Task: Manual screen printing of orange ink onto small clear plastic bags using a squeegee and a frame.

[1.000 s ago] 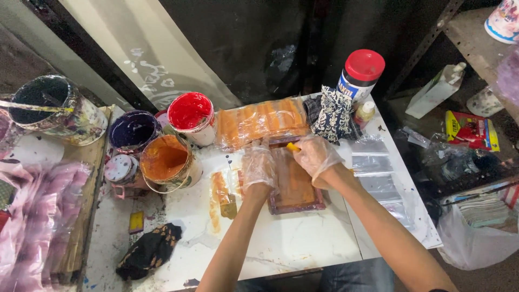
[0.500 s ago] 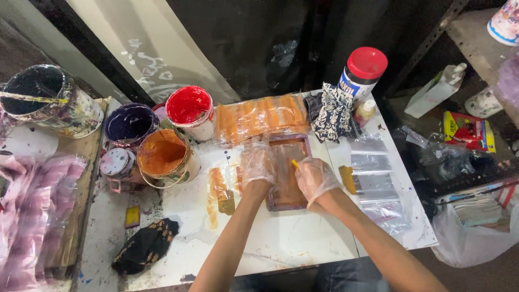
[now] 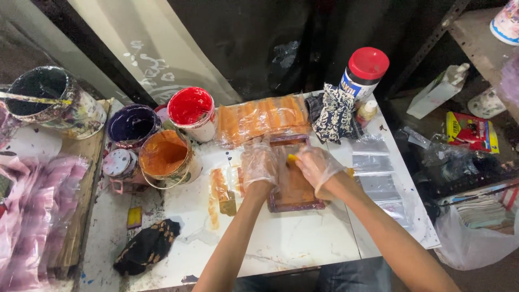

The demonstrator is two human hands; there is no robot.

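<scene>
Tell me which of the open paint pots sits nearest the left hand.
The orange paint pot, just left of the left hand. The red paint pot and dark purple paint pot stand farther back and left.

a small framed screen [image 3: 294,186] lies mid-counter [image 3: 303,243], with both hands on it: left hand [image 3: 259,162] on its left edge, right hand [image 3: 318,167] on its right. behind it lies a plastic-wrapped stack [image 3: 262,118]. paint tubs [image 3: 162,140] stand to the left, clear sleeves [image 3: 378,181] lie to the right.

Centre frame, I see a small wooden printing frame [image 3: 296,186] lying flat on the white table, orange-stained, a yellow scraper [image 3: 292,158] touching its top.
</scene>
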